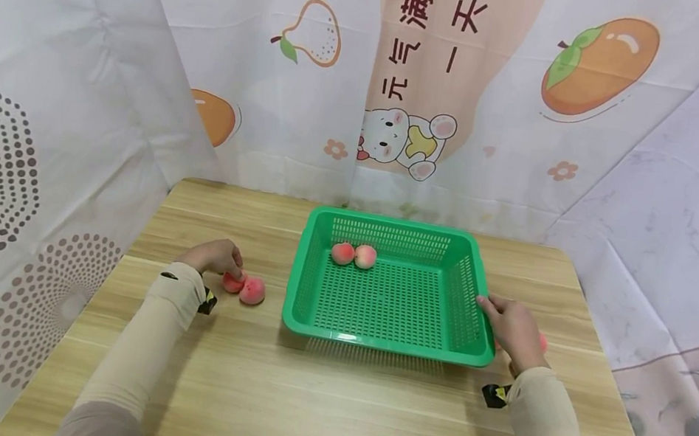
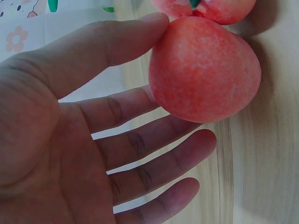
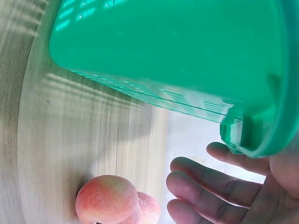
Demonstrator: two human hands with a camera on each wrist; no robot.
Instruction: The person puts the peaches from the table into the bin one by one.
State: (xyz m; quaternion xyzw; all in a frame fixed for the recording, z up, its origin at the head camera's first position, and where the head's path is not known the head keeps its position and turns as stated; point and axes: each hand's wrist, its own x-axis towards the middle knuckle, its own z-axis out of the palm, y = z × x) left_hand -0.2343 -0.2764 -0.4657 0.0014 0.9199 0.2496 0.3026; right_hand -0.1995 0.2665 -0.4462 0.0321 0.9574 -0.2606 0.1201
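Note:
My left hand pinches a pinkish-red peach between thumb and index finger, low over the table's left side. The other three fingers stretch out beneath it in the left wrist view. Right beside that fruit lies another peach. A green plastic basket stands mid-table, with two peaches in its back left corner. At the basket's right rim, my right hand grips the edge, thumb over the top and index finger underneath. Its remaining fingers hang loosely below the rim in the right wrist view.
Two more peaches lie on the table to the right of the basket, partly hidden behind my right hand in the head view. The wooden table is bordered at the back and sides by printed cloth curtains.

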